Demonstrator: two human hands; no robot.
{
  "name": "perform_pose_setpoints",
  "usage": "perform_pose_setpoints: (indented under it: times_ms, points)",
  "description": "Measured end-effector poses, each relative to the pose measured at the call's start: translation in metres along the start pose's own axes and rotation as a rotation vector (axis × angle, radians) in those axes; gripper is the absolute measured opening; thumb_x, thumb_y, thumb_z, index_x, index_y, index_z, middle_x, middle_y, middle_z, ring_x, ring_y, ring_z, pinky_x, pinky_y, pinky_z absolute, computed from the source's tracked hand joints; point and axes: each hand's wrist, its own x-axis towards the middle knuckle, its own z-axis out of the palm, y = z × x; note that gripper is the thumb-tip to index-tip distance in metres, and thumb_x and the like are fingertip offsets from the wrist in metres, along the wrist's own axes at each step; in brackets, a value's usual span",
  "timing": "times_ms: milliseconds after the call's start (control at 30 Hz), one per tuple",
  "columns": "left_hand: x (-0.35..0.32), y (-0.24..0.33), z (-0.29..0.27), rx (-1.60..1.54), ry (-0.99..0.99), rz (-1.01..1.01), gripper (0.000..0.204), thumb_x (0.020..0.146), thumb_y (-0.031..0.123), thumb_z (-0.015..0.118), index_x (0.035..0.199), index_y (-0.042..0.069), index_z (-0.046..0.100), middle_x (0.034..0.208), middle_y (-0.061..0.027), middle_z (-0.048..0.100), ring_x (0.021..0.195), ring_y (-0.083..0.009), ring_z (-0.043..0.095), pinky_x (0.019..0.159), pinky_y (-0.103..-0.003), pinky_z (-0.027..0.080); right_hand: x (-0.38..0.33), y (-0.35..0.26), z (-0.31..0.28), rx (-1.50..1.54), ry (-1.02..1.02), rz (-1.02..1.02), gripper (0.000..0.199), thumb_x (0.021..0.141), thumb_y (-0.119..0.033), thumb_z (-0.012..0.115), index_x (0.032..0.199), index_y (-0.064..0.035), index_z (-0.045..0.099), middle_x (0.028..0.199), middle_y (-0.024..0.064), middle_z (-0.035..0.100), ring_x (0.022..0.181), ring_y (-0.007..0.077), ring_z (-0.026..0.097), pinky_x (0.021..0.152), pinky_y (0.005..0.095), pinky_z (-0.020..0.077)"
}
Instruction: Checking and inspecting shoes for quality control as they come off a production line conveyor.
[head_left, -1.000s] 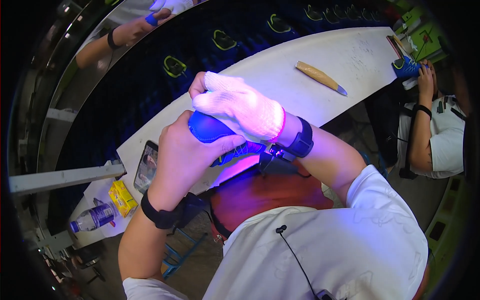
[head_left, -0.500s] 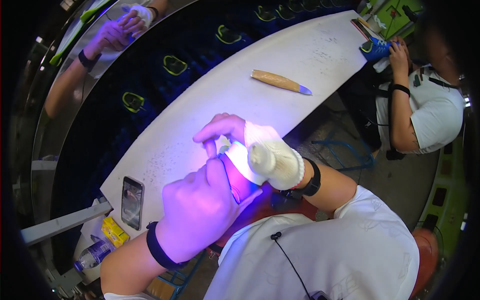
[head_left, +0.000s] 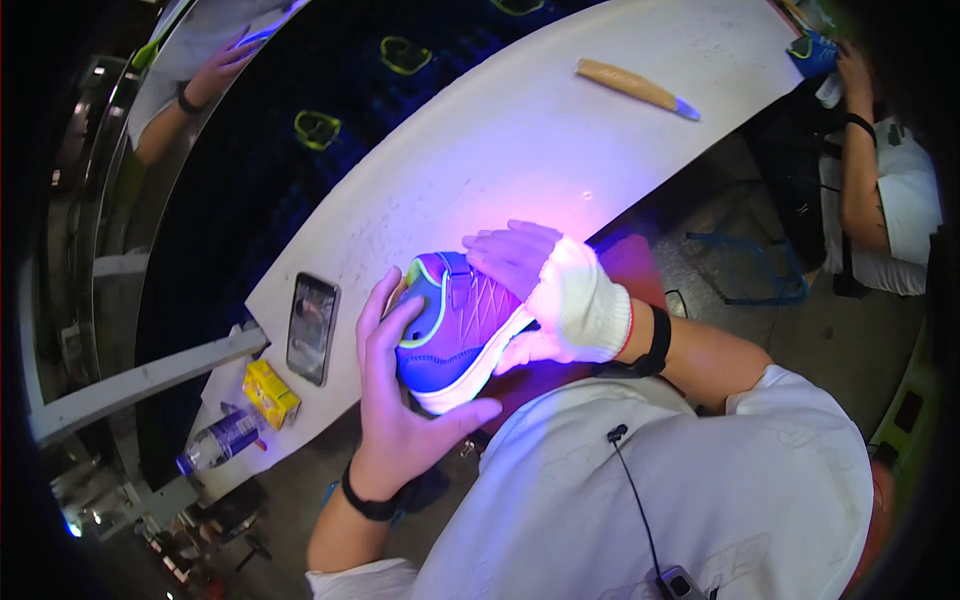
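The left hand (head_left: 400,400) cups a blue shoe (head_left: 450,335) at its heel and sole, fingers wrapped firmly around it. The gloved right hand (head_left: 555,295) clasps the toe end. The shoe sits over the white table's (head_left: 520,130) near edge, beside a phone (head_left: 312,328).

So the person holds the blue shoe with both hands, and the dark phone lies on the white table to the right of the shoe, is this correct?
Not quite. In the head view the dark phone lies to the left of the blue shoe, not the right, on the white table. The rest holds: the left hand and the gloved right hand both hold the shoe.
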Motion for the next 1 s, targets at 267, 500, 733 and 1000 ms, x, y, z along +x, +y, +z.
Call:
perform_pose_setpoints:
  times_ms: [267, 500, 733, 1000]
  points:
    - [-0.016, -0.029, 0.009, 0.207, 0.181, 0.022, 0.097, 0.061, 0.033, 0.105, 0.139, 0.007, 0.054, 0.158, -0.0263, 0.046, 0.145, -0.0402, 0.049, 0.120, -0.051, 0.041, 0.010, 0.033, -0.038, -0.109, -0.129, 0.131, 0.070, 0.088, -0.048, 0.078, 0.136, 0.0006, 0.067, 0.137, 0.0212, 0.068, 0.121, 0.0405, 0.068, 0.107, 0.0499, 0.0509]
    - [-0.006, -0.024, 0.028, 0.085, 0.359, 0.171, 0.086, 0.063, 0.025, 0.105, 0.133, 0.007, 0.059, 0.150, -0.0256, 0.052, 0.138, -0.0414, 0.054, 0.113, -0.050, 0.047, 0.022, 0.189, -0.098, -0.852, 0.205, 0.280, 0.036, 0.101, -0.036, 0.071, 0.123, -0.0076, 0.071, 0.109, 0.0199, 0.071, 0.093, 0.0406, 0.068, 0.087, 0.0471, 0.0555]
    - [0.003, -0.012, 0.033, 0.125, 0.276, 0.155, 0.085, 0.069, 0.020, 0.101, 0.137, 0.004, 0.052, 0.151, -0.0260, 0.051, 0.141, -0.0437, 0.048, 0.115, -0.052, 0.045, 0.064, 0.071, -0.096, 0.549, 0.469, 0.555, 0.029, 0.108, -0.027, 0.067, 0.122, -0.0031, 0.061, 0.094, 0.0126, 0.070, 0.072, 0.0238, 0.069, 0.070, 0.0326, 0.0563]
    - [0.011, 0.002, 0.040, 0.422, 0.229, 0.070, 0.079, 0.064, 0.016, 0.100, 0.129, -0.002, 0.058, 0.144, -0.0214, 0.063, 0.132, -0.0436, 0.057, 0.111, -0.052, 0.047, 0.094, -0.045, -0.026, 1.513, 0.456, 0.394, 0.042, 0.114, -0.041, 0.047, 0.129, -0.0024, 0.052, 0.073, 0.0055, 0.050, 0.054, 0.0152, 0.053, 0.053, 0.0318, 0.0480]
